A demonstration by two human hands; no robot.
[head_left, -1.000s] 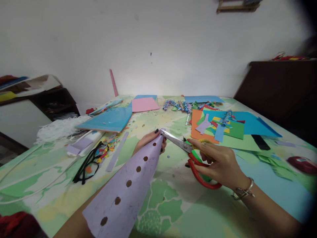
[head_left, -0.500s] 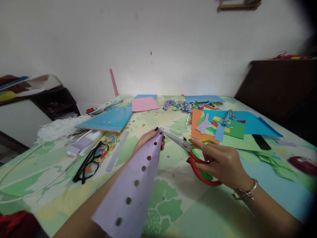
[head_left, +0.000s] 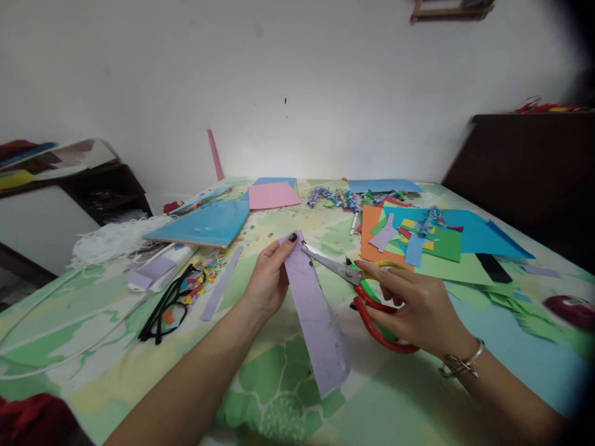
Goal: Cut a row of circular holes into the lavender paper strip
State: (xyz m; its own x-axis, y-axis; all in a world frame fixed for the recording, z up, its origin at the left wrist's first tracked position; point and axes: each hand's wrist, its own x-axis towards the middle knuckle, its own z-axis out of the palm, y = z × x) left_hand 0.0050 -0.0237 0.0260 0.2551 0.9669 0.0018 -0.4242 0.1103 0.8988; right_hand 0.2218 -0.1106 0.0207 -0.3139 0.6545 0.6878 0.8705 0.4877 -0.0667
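My left hand (head_left: pixel 272 279) pinches the top end of a lilac paper strip (head_left: pixel 316 322), thumb in front. The strip hangs down toward me, slanting to the right, with punched holes along its right edge. In my right hand (head_left: pixel 413 303) is a pair of scissors (head_left: pixel 365 288) with red and yellow handles; its fingers are closed around the loops. The blades point left, and their tip meets the strip's edge near my left thumb. Whether the tip is cutting the paper I cannot tell. Something green (head_left: pixel 369 290) shows behind the scissors, partly hidden.
Black eyeglasses (head_left: pixel 162 310), paper scraps and a lilac strip (head_left: pixel 223 282) lie left. Behind them are white cord (head_left: pixel 116 241) and a blue folder (head_left: pixel 204 223). Coloured sheets (head_left: pixel 372 238), a black phone-like object (head_left: pixel 493 267) and a dark red round object (head_left: pixel 569 308) lie right.
The lilac strip has turned over and its lower end has swung from the left to the right. My left hand now shows its thumb on the front. The scissors have hardly moved.
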